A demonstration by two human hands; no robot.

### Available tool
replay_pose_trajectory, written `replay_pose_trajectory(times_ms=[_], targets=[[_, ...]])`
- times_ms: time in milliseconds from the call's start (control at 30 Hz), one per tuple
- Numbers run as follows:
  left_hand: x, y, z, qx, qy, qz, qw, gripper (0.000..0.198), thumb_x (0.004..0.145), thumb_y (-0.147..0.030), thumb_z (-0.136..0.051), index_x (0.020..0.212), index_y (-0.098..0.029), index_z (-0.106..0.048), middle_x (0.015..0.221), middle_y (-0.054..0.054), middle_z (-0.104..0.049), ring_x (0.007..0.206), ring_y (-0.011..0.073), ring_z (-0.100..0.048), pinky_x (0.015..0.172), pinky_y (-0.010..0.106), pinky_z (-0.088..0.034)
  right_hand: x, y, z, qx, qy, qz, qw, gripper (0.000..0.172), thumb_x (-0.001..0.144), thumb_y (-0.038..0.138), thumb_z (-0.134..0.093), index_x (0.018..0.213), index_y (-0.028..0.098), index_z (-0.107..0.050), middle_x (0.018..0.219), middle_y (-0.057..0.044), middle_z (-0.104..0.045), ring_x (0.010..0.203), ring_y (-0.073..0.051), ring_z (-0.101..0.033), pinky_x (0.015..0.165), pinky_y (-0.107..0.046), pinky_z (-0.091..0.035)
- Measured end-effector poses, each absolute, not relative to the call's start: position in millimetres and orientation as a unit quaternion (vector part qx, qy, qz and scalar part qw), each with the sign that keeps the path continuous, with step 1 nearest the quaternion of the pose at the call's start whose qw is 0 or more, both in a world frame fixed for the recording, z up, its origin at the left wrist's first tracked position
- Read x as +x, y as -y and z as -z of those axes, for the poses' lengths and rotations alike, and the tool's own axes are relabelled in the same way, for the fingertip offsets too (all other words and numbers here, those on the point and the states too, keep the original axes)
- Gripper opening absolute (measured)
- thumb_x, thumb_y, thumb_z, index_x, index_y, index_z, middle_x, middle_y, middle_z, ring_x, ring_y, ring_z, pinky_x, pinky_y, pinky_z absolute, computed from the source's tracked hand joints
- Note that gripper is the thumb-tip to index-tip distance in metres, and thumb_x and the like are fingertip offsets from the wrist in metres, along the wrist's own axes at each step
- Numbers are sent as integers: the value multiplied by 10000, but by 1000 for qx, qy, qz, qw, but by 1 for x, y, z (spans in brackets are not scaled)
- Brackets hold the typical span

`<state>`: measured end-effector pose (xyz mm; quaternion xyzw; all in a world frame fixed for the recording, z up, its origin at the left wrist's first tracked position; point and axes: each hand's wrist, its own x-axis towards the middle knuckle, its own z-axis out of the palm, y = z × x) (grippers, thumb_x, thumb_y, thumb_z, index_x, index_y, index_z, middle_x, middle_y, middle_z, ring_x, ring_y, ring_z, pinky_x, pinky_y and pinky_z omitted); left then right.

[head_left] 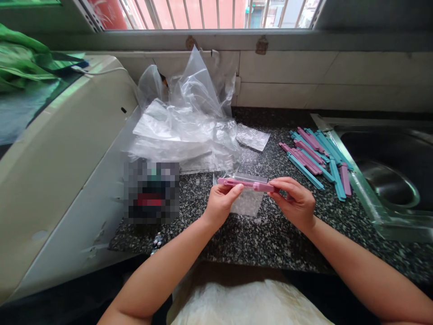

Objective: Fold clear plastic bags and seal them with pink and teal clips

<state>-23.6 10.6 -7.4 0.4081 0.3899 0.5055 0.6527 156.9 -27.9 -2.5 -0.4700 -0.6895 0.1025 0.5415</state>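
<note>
Between my two hands is a pink bag-sealing clip (245, 184), held level above the counter. My left hand (221, 201) pinches its left end, with the thumb along the near side. The fingers of my right hand (296, 201) grip its right end. Below the clip a small clear plastic bag (248, 205) lies on the counter, partly covered by the clip and my left hand. To the right, a loose pile of sealing clips (313, 158) in pink and blue rests on the stone, several of each colour.
A heap of clear plastic bags (192, 126) lies at the back of the speckled counter (237, 243). At the right is a steel sink (385, 180). A pale appliance (67, 149) stands at the left. A pixelated object (152, 194) sits near it.
</note>
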Motion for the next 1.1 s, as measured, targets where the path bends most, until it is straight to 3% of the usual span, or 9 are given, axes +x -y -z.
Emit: replay_pose_trajectory(times_ms=[500, 700, 833, 1100], targets=[[-28, -6, -4, 532, -352, -501, 585, 324, 673, -425, -668, 542, -154, -550, 597, -17, -429, 551, 93, -387, 524, 225, -325, 160, 27, -3, -415, 735, -82, 530, 216, 745, 117, -630, 918, 245, -649, 843, -38, -637, 733, -139, -609, 642, -274, -525], [-29, -8, 2, 549, -328, -497, 587, 264, 698, -391, -662, 632, -146, -587, 628, -11, -467, 582, 100, -434, 562, 219, -351, 157, 27, 2, -452, 656, -241, 554, 249, 756, 237, -645, 1001, 215, -613, 845, -42, -593, 712, -127, -579, 619, -249, -517], [-29, -9, 5, 589, -316, -482, 566, 223, 740, -352, -634, 692, -136, -608, 664, -3, -492, 585, 94, -442, 562, 210, -352, 154, 26, 1, -446, 602, -355, 560, 159, 740, 281, -666, 884, 214, -650, 810, -27, -585, 706, -118, -569, 597, -226, -494], [-28, -8, 4, 615, -331, -470, 539, 254, 746, -372, -625, 673, -134, -576, 651, -6, -480, 550, 85, -428, 521, 210, -341, 151, 25, 0, -452, 543, -400, 584, 47, 717, 251, -683, 749, 230, -656, 717, 13, -568, 538, -72, -478, 478, -205, -400]])
